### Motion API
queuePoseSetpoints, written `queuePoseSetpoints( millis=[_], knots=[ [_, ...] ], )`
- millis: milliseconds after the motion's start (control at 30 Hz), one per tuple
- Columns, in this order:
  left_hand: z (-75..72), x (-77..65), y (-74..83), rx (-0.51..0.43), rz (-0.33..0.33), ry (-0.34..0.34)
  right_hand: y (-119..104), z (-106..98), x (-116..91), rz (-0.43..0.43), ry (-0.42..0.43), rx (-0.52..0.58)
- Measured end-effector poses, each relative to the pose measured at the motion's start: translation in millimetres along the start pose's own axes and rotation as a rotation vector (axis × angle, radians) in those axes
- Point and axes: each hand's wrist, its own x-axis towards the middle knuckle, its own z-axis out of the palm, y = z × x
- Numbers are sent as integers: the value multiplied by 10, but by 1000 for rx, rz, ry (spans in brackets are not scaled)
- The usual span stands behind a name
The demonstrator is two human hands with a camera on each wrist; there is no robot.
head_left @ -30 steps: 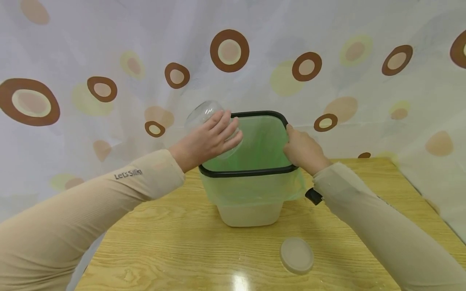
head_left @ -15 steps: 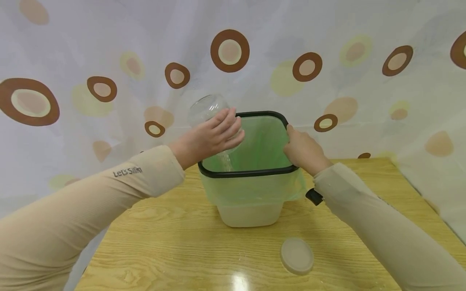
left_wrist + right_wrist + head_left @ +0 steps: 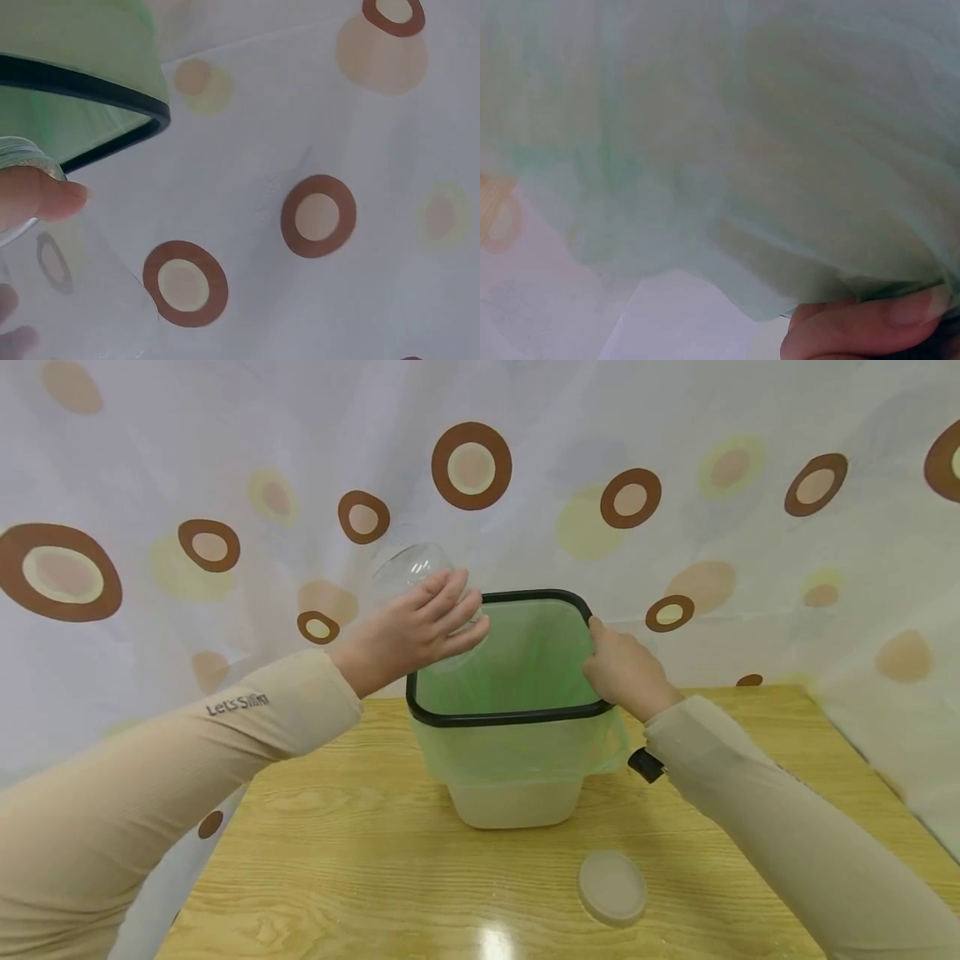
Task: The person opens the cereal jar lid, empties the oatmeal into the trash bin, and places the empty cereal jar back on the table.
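Observation:
My left hand [image 3: 416,627] grips a clear, see-through jar [image 3: 405,568], its mouth tipped down over the left side of a waste bin. In the left wrist view the thumb [image 3: 45,199] presses near the threaded neck of the jar [image 3: 26,150], and its body looks see-through. The waste bin [image 3: 517,810] stands upright with a black rim [image 3: 517,718] and a pale green bag [image 3: 517,752] folded over its outside. On the bin's right side, my right hand [image 3: 626,668] holds the rim; the right wrist view shows its fingers [image 3: 862,326] below the bag. The bin's bottom is hidden.
A round beige lid [image 3: 612,887] lies on the wooden table [image 3: 360,860] in front of the bin. A white curtain with brown and yellow circles [image 3: 525,410] hangs close behind the table. A small black piece [image 3: 646,765] shows by the right sleeve.
Half a second ago a pale stream fell from the jar into the bin; none shows now. My left hand and jar have shifted up and left. The right hand keeps its place.

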Motion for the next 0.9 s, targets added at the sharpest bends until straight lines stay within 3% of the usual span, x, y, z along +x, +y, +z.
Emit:
queuePoseSetpoints(
  millis=[167, 267, 433, 633, 767, 900],
  knots=[
    [-10, -26, -133, 39, 8, -18, -1, -10, 1, 3, 2, -3],
    [-11, 1, -59, 29, 63, -31, 4, -11, 2, 4, 4, -6],
    [24, 84, 137, -2, 137, 12, 24, -3, 0, -1, -2, -1],
    [22, 154, 212, 34, 92, 26, 34, 3, -5, -7, 3, -9],
    [-12, 177, 251, 77, 96, 77, 26, 5, -6, -8, 4, -14],
    [-6, 188, 166, 70, 6, 69, 14, 2, -9, -2, -5, -3]
  ],
)
